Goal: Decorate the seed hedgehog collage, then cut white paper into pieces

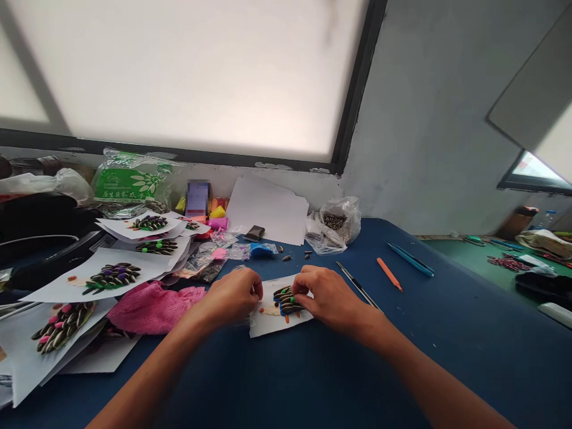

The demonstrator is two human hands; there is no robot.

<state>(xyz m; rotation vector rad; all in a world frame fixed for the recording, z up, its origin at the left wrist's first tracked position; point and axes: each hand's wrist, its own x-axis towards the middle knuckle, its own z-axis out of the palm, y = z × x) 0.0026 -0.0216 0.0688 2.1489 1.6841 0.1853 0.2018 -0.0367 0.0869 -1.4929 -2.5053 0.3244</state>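
Left hand (233, 293): bare | right hand (328, 298): bare | left forearm (165, 354): slender, uncovered to lower edge of view | right forearm (420, 366): likewise uncovered, tapering toward the hand | finer skin markings: too small to tell

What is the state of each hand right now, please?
Left hand: curled beside the paper; grip cannot be told.
Right hand: curled at the seed-covered figure; grip cannot be told.

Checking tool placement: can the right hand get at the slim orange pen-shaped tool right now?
Probably yes: between the right hand and the orange tool lies only a slender black-and-silver tool, low on the blue tabletop.
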